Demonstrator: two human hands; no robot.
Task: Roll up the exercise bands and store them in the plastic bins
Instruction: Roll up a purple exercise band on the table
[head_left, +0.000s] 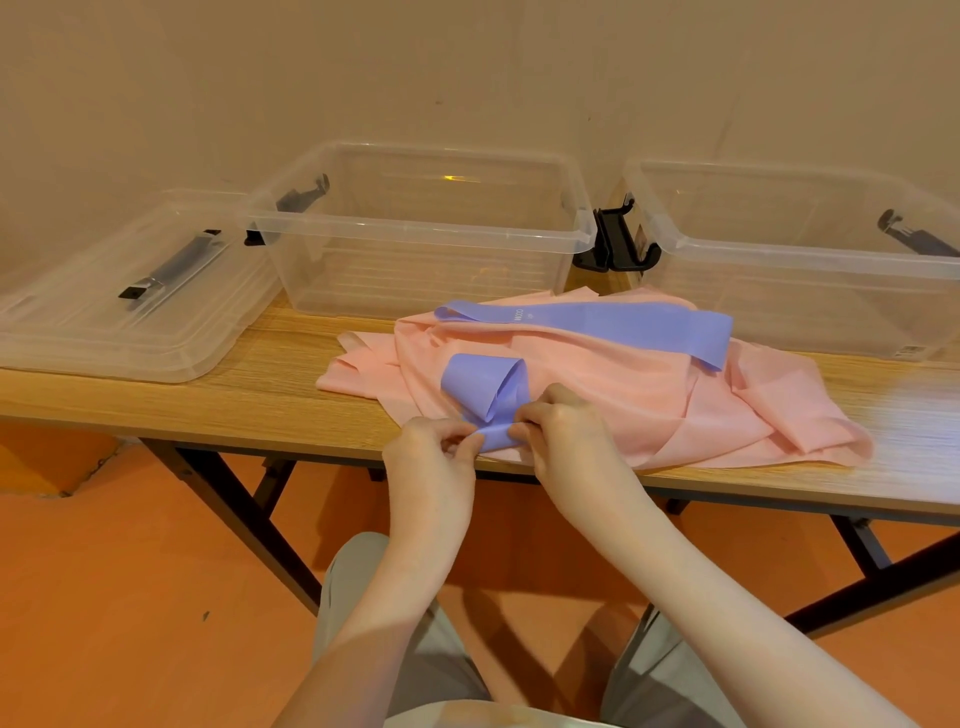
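Note:
A purple exercise band (597, 325) lies twisted across a crumpled pink band (649, 400) on the wooden table (208, 400). Its near end loops upward and comes down to the table's front edge. There my left hand (431, 452) and my right hand (563, 436) both pinch that purple end between fingers and thumbs, close together. Behind the bands stand two clear plastic bins, one in the middle (415, 239) and one at the right (810, 260), both without lids and with nothing visible inside.
A clear bin lid (119, 312) with a black handle lies flat at the table's left. Black latch clips (615, 244) hang between the two bins. A beige wall stands right behind the bins. Below the table are black legs, an orange floor and my knees.

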